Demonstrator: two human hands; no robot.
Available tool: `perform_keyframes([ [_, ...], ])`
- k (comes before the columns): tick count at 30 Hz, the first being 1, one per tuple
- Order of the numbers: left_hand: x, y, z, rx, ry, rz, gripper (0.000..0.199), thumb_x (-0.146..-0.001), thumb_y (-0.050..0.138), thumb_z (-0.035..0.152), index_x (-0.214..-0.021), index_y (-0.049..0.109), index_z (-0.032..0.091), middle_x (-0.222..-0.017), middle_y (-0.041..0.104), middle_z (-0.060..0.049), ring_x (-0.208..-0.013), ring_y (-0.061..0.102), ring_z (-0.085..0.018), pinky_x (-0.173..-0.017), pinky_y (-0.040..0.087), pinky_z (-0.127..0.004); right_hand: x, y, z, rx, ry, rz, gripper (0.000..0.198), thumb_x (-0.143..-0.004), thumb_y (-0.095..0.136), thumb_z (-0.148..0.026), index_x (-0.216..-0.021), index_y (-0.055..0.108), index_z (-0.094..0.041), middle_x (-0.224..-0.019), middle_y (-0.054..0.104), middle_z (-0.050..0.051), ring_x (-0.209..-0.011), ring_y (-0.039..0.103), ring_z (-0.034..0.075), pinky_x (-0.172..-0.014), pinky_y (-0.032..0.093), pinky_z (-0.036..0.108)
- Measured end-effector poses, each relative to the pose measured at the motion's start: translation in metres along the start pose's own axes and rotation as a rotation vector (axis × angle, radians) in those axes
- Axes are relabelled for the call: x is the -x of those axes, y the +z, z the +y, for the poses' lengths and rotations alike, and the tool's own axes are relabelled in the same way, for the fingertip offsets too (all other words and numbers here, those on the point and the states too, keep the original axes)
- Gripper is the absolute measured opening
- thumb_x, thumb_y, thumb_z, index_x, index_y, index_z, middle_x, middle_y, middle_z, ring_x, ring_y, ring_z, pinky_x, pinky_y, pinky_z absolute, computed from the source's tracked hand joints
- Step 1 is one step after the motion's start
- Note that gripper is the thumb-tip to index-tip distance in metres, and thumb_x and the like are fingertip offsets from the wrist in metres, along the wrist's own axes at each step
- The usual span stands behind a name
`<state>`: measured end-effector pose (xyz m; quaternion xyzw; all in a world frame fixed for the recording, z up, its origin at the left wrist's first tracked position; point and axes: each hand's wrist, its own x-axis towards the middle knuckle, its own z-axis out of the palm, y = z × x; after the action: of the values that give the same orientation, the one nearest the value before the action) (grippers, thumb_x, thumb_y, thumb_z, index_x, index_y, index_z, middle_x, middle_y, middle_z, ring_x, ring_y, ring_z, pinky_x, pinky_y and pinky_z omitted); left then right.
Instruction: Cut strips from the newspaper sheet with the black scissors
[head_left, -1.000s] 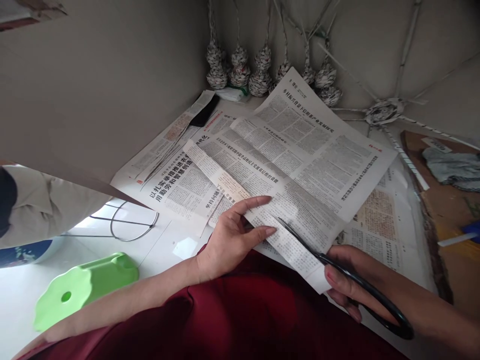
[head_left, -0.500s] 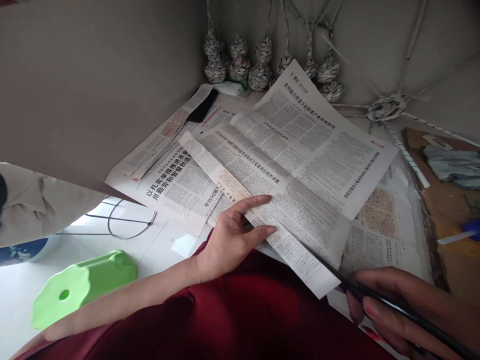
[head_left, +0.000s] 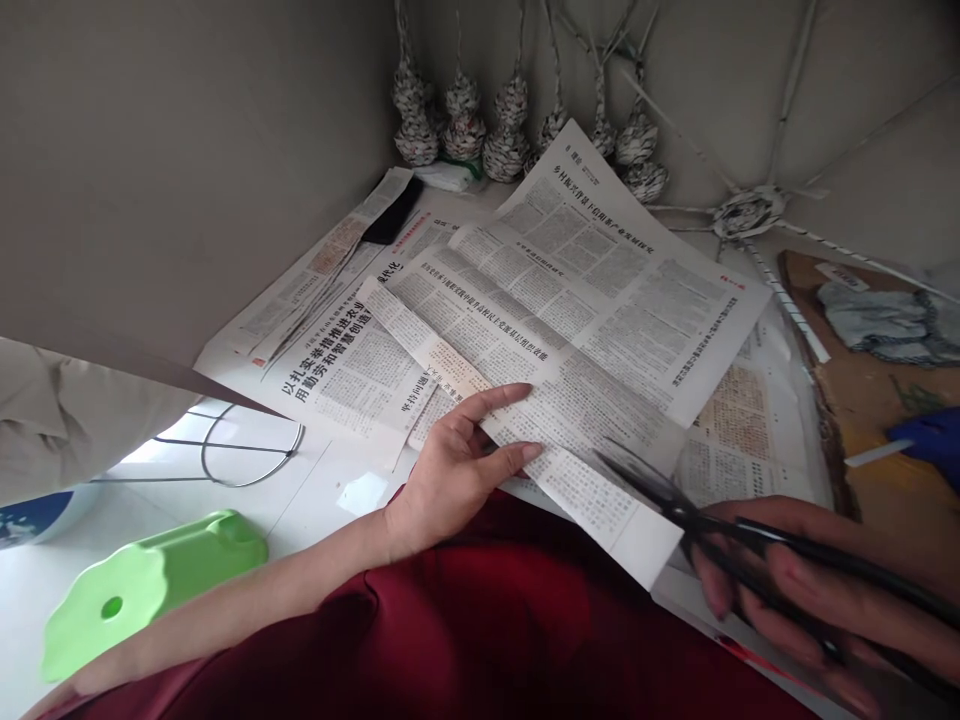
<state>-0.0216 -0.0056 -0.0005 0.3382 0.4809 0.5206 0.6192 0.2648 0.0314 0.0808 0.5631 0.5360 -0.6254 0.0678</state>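
A large newspaper sheet [head_left: 570, 290] lies slanted over my lap and the papers beneath it. Along its near edge runs a narrow newspaper strip [head_left: 600, 505], folded over or partly cut from the sheet; I cannot tell which at its far end. My left hand [head_left: 465, 450] pinches the strip and sheet near the middle, thumb and forefinger pressed on the paper. In my right hand [head_left: 810, 590] is a pair of black scissors [head_left: 679, 512], blades parted and pointing up-left at the sheet beside the strip's near end. The fingers wrap round the handles.
More newspapers [head_left: 352, 370] lie at left, with a black object [head_left: 394, 210] on them. Woven paper gourds [head_left: 506, 130] line the wall, beside a spoked paper weave [head_left: 750, 212]. A green plastic stool [head_left: 187, 560] rests on the floor. Cardboard [head_left: 817, 300] with a cloth lies right.
The scissors' blades have opened wider, and the right hand's fingers have spread with the handles. The left hand keeps its pinch. The whole view has shifted slightly.
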Motion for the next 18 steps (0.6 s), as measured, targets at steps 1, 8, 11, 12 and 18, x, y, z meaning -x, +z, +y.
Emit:
perform_keyframes([
  [1, 0.000, 0.000, -0.001, 0.007, 0.000, -0.003, 0.062, -0.079, 0.084, 0.027, -0.134, 0.059, 0.016, -0.058, 0.052, 0.009, -0.046, 0.045, -0.004, -0.045, 0.041, -0.019, -0.004, 0.005, -0.005, 0.000, 0.018, -0.032, 0.070, -0.071, 0.050, -0.093, -0.084, 0.073, -0.028, -0.056, 0.058, 0.001, -0.042, 0.051, 0.013, -0.044, 0.041, 0.027],
  [8, 0.000, -0.004, -0.004, 0.007, 0.005, -0.037, 0.062, -0.080, 0.083, 0.029, -0.136, 0.057, 0.019, -0.065, 0.059, 0.005, -0.052, 0.052, -0.007, -0.052, 0.050, -0.022, -0.019, 0.011, -0.022, 0.014, 0.094, -0.149, 0.081, -0.064, 0.051, -0.097, -0.086, 0.067, -0.021, -0.056, 0.052, -0.004, -0.042, 0.049, 0.007, -0.046, 0.039, 0.020],
  [11, 0.001, -0.004, -0.004, -0.021, 0.021, -0.014, 0.061, -0.078, 0.084, 0.029, -0.133, 0.060, 0.019, -0.077, 0.065, 0.001, -0.061, 0.058, -0.010, -0.056, 0.053, -0.023, -0.013, 0.009, -0.034, -0.019, 0.140, -0.161, 0.083, -0.056, 0.055, -0.099, -0.081, 0.065, -0.021, -0.056, 0.052, -0.005, -0.043, 0.046, 0.006, -0.047, 0.038, 0.019],
  [12, 0.001, -0.003, -0.004, -0.023, 0.026, -0.008, 0.061, -0.077, 0.085, 0.029, -0.133, 0.061, 0.019, -0.081, 0.067, 0.000, -0.063, 0.059, -0.011, -0.056, 0.053, -0.023, -0.011, 0.008, -0.037, -0.023, 0.165, -0.182, 0.084, -0.053, 0.056, -0.100, -0.081, 0.064, -0.021, -0.054, 0.051, -0.005, -0.042, 0.044, 0.006, -0.046, 0.037, 0.019],
  [18, 0.000, -0.002, -0.005, -0.025, -0.003, -0.052, 0.064, -0.079, 0.083, 0.032, -0.137, 0.058, 0.020, -0.081, 0.068, -0.001, -0.056, 0.058, -0.010, -0.055, 0.055, -0.026, -0.023, 0.007, -0.042, -0.042, 0.135, -0.304, 0.079, -0.059, 0.056, -0.097, -0.081, 0.057, -0.021, -0.057, 0.053, -0.006, -0.041, 0.047, 0.005, -0.046, 0.037, 0.019],
])
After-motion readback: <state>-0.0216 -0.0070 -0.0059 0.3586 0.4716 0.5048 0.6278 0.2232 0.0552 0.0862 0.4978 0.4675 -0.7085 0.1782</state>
